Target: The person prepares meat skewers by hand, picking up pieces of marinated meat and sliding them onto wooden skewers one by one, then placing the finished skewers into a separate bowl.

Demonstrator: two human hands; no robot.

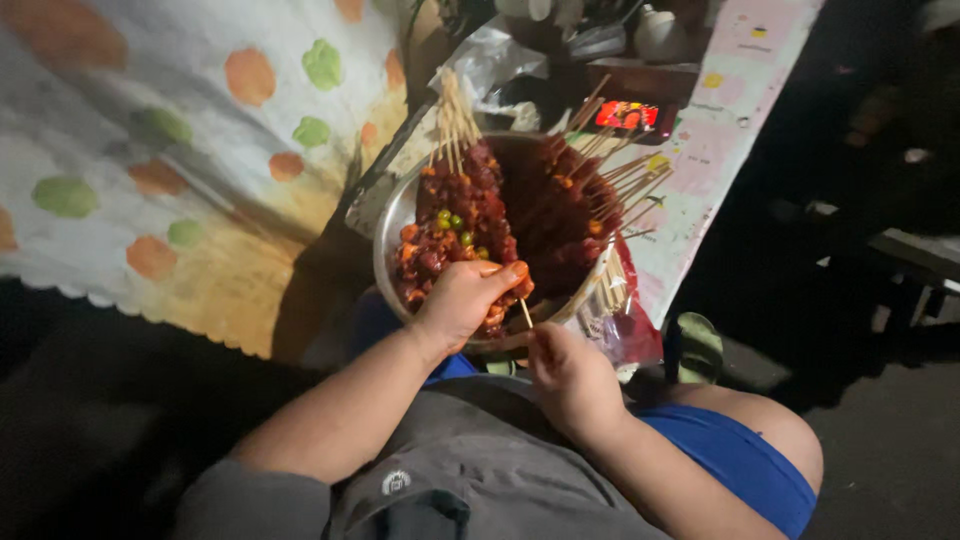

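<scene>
Left hand [462,300] grips meat skewers [460,225] in the bowl [385,245] — right hand [570,375] pinches a bare stick [525,312]; most look threaded.

Head cam, looking steeply down, close over lap.
</scene>
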